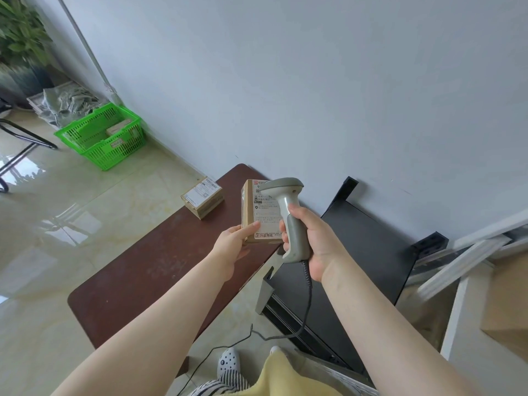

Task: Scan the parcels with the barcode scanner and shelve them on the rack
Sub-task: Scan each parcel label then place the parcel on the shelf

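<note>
My left hand point(233, 243) holds 1 cardboard parcel point(258, 214) by its lower left corner, thumb pinched on the labelled face and fingers hidden behind it, lifted above the far end of the dark brown counter point(143, 270). My right hand point(313, 241) has its grip wrapped around the handle of the grey barcode scanner point(288, 212), whose head sits just over the parcel's label while its coiled cable point(308, 295) hangs down toward the floor. A 2nd parcel point(202, 196) rests on the counter's far left edge, the black rack point(357, 252) stands just to the right, and a green basket point(100, 138) sits on the floor by the wall.
</note>
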Available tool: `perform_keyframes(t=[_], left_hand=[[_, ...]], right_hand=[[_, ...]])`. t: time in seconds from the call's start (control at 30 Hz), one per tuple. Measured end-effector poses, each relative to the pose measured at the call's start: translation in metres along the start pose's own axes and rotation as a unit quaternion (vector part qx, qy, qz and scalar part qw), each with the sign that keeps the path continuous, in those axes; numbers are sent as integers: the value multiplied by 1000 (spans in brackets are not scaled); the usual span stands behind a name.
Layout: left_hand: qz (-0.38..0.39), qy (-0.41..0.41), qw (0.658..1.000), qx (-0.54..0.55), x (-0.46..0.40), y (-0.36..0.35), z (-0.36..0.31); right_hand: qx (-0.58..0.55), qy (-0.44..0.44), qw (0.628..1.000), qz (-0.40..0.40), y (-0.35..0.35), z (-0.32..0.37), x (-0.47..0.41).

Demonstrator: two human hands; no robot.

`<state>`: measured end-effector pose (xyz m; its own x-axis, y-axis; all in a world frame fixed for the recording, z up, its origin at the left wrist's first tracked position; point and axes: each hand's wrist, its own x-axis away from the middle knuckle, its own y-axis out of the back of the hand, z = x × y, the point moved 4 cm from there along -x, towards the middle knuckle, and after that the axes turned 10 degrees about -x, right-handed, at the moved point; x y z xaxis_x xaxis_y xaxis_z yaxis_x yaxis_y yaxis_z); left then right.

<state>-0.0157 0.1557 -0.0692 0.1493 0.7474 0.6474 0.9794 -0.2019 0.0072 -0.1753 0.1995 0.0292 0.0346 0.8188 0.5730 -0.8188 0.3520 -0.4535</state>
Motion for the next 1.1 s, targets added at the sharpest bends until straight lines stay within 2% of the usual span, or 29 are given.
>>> perform_keyframes(t=[0.4,0.5,0.63,0.77,0.93,1.1], left_hand=[[-11,10,1000,-4,-3,1,2],[-22,16,1000,3,-3,3,5],[-50,28,998,22,-3,9,12],[-56,39,997,27,-2,11,18],[-43,32,998,26,6,1,16],[-17,29,999,29,14,-16,12]], right_hand=[[28,30,999,-15,16,-1,-7],[41,53,995,-78,38,-1,-12],[83,96,969,-214,89,-10,-28],[54,72,942,-322,146,-30,-45],[33,45,924,-379,184,-50,-61],[52,27,922,-383,188,-64,-69]])
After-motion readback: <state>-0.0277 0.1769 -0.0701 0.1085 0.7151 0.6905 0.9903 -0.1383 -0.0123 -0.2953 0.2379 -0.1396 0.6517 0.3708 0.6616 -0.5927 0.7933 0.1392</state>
